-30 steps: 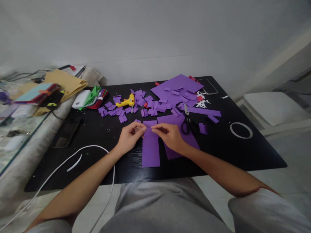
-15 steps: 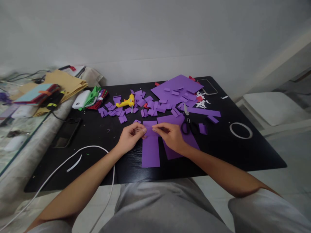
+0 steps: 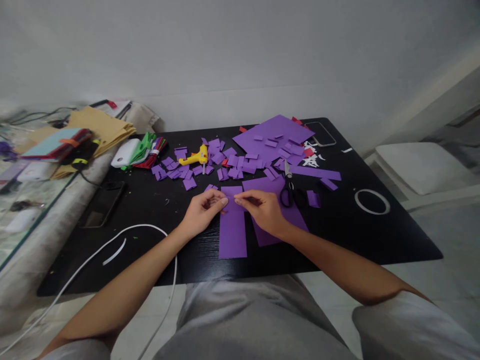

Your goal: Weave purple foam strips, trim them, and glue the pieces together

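Observation:
Thumb and fingertips of my left hand (image 3: 204, 210) are closed on one end of a small purple paper piece (image 3: 230, 204). My right hand (image 3: 265, 210) pinches its other end, so it spans the short gap between my hands. It blends with the purple paper strip (image 3: 233, 240) lying under it, so its outline is hard to make out. A wider purple paper sheet (image 3: 292, 220) lies partly under my right hand. Black-handled scissors (image 3: 288, 187) rest just beyond that hand, blades pointing away.
Many folded purple paper pieces (image 3: 183, 172) lie across the far side of the black table (image 3: 337, 235), with a yellow glue gun (image 3: 195, 157) among them. A large purple sheet (image 3: 262, 132) is behind. A phone (image 3: 105, 205) and white cable (image 3: 112, 240) lie left, a ring (image 3: 372, 201) right.

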Available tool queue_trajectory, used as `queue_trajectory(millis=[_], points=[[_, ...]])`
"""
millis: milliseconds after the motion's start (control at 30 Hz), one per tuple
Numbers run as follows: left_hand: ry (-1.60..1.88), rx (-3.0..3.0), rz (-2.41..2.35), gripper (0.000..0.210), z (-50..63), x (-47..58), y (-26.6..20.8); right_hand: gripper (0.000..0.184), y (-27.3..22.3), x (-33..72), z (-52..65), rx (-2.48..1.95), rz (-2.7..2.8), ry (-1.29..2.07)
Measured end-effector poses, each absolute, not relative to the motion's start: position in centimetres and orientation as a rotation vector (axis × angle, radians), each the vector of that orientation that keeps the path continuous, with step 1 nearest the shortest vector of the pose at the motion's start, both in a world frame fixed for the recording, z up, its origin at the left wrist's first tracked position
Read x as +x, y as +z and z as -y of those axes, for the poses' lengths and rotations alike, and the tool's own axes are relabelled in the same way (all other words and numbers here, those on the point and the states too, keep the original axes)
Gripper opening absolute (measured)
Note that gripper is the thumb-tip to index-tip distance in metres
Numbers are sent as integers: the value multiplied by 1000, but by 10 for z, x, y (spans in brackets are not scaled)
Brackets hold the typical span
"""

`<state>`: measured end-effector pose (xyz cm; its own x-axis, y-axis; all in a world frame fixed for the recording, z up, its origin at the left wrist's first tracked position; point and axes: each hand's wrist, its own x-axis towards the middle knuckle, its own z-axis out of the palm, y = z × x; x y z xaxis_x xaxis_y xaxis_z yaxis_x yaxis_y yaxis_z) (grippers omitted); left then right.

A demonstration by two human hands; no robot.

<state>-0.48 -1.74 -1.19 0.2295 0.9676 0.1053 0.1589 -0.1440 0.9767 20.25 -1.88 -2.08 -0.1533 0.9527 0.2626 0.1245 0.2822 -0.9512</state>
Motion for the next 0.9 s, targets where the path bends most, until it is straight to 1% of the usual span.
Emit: queue_trajectory(millis=[233,533,767,900], points=[[1043,1550,-1108,31,18,-8,-11,12,-23,201,19,-1021,1551,1021],[946,1445,-1060,39,18,-3,-17,12,-22,202,17,-1039,1504,1036],[1074,1508,-1109,36,19,-2,-15,15,-23,199,17,-1020,1449,1100],[1080,1586,-1163,32,19,-4,-12,15,-23,198,18,-1008,1465,1197]])
